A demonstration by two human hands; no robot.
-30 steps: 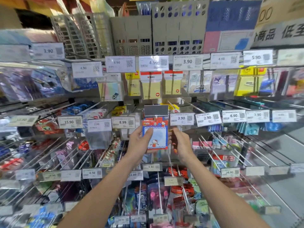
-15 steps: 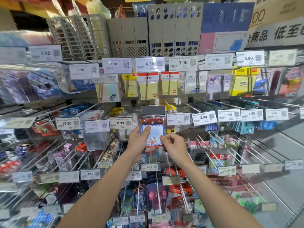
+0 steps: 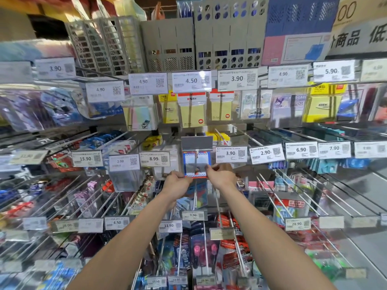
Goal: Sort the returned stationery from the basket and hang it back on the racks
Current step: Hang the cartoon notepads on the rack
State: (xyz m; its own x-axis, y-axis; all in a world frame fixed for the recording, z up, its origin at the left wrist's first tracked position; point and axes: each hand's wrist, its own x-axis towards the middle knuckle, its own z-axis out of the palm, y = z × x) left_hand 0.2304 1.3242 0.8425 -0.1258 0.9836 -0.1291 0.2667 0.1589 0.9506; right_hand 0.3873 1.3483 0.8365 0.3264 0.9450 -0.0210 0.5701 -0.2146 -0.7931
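Note:
A small packet of cartoon notes with a blue-and-white chequered border and red top [image 3: 196, 164] hangs at the middle hook, just under a blank grey label holder [image 3: 196, 142]. The hook wire runs through the packet's top. My left hand [image 3: 177, 181] pinches the packet's lower left corner. My right hand [image 3: 221, 174] pinches its lower right edge. Both arms reach up from the bottom of the view. The basket is out of view.
Rows of long metal hooks [image 3: 297, 191] stick out toward me, many carrying packets and price tags [image 3: 230, 154]. Sticky-note packs [image 3: 191, 110] hang in the row above. Grey file holders [image 3: 167, 45] stand on the top shelf.
The packet has moved up and back along the hook, from in front of my chest to just under the grey label holder. Both hands have slid to its lower corners.

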